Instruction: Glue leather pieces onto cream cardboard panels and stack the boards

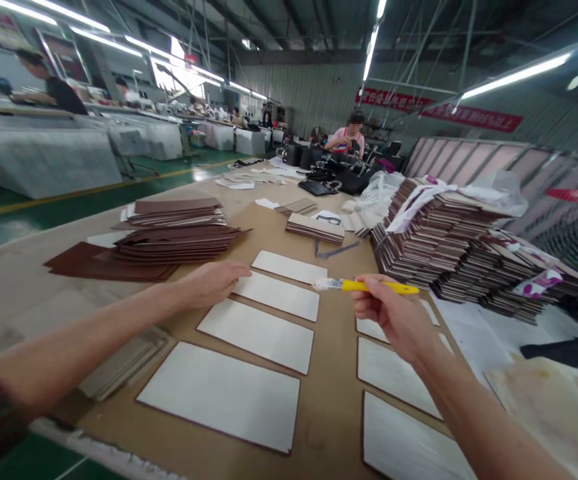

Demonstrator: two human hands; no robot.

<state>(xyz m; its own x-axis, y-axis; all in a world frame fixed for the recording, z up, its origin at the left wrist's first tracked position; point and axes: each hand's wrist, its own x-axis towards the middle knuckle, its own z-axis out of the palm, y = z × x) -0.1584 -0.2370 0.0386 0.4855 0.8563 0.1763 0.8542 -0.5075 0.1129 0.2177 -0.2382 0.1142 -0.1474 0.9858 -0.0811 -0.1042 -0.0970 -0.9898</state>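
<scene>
My right hand (pixel 393 315) is closed round a yellow-handled brush (pixel 369 287), bristles pointing left, held above the right column of white rectangular panels (pixel 393 373). My left hand (pixel 213 281) lies flat with fingers stretched out, touching the edge of a white panel (pixel 277 295) in the left column. That column also holds a far panel (pixel 289 266), a panel (pixel 257 334) closer in and a near panel (pixel 221 395), all lying flat on the brown table (pixel 329 373).
Stacks of dark brown sheets (pixel 169 240) lie at the left. A tall fanned pile of brown-edged boards (pixel 443 243) stands at the right. A small stack (pixel 315 227) sits beyond the panels. A person in pink (pixel 347 139) sits at the far end; other workers are at benches far left.
</scene>
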